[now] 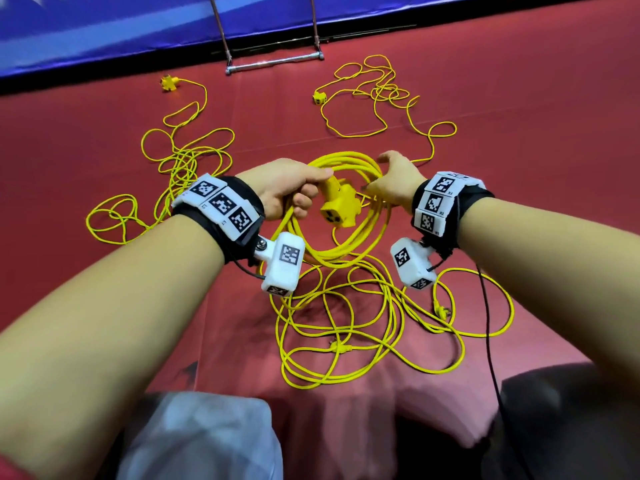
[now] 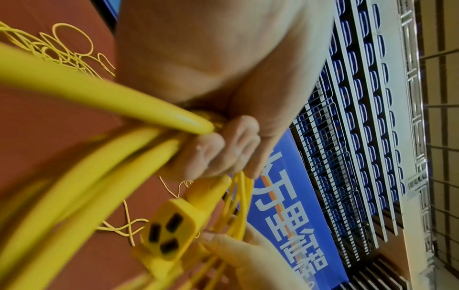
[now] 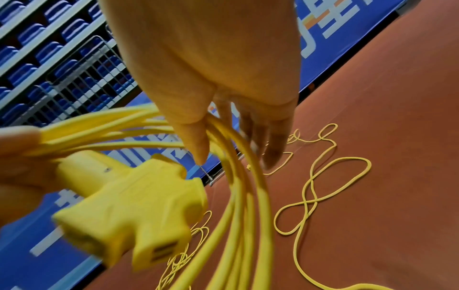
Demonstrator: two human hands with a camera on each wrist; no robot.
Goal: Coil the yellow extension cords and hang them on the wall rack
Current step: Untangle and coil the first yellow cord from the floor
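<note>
A loose yellow cord sprawls on the red floor at left, beside the left hand, whose fingers curl tight around a coiled cord and the neck of its socket block above the floor. The right hand steadies the coil's far side, thumb and straight fingers lying along the strands. Beyond it another cord lies tangled near a metal rack.

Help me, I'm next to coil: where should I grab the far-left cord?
Likely at its socket block, from above. That free end of the far-left cord lies apart from the tangle near the rack, so loops can be gathered from there.
</note>
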